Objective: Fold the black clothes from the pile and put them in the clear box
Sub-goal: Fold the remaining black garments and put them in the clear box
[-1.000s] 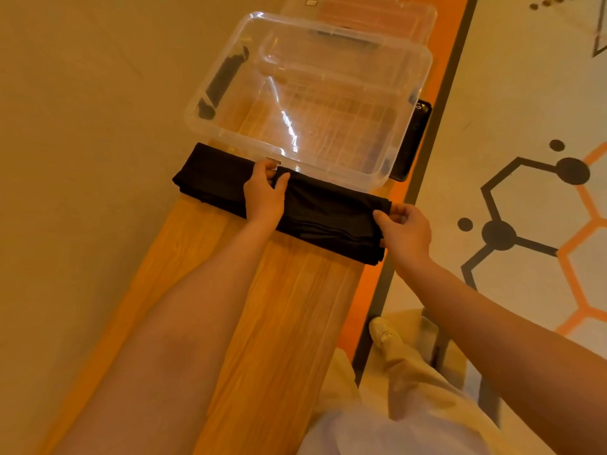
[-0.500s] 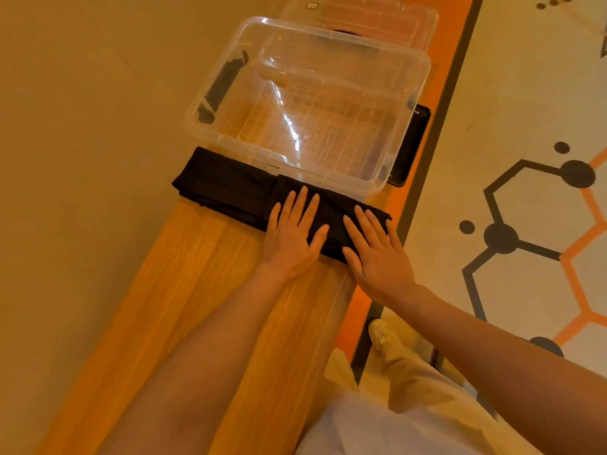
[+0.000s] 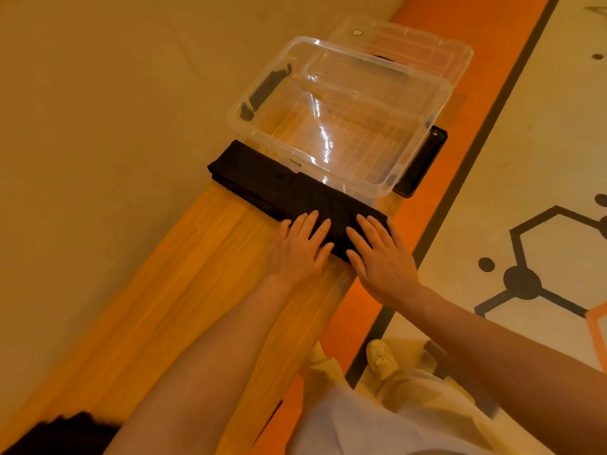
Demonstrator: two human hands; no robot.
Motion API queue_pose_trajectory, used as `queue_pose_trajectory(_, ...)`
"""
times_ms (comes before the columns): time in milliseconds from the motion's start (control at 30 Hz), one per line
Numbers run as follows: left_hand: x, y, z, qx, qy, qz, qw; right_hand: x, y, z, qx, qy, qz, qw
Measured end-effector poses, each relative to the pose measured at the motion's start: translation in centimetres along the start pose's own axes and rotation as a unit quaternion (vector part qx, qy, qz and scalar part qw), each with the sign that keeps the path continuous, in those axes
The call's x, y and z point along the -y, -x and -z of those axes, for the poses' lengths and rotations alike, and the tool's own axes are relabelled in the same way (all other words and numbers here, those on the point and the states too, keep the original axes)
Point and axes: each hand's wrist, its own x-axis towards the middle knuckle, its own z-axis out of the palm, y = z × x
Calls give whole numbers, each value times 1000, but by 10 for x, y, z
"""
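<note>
A black garment, folded into a long narrow strip, lies across the wooden bench just in front of the clear box. My left hand and my right hand rest flat side by side on the strip's right half, fingers spread, pressing it down. The box shows nothing inside. At the bottom left corner the edge of a pile of black clothes shows.
A clear lid lies behind the box. A black flat object sits at the box's right side. The bench's right edge drops to an orange and patterned floor; a wall runs along the left.
One second ago my hands gripped the strip's middle and right end; the right end has been folded over, and both hands now lie flat on it.
</note>
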Motion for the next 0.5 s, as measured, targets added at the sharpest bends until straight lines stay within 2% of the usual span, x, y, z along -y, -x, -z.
queue_pose_trajectory(233, -21, 66, 6, -10, -10, 88, 996, -1, 9, 14, 20, 14, 163, 986)
queue_pose_trajectory(500, -58, 160, 5, 19, -17, 217, 976, 28, 15, 16, 77, 73, 371, 922)
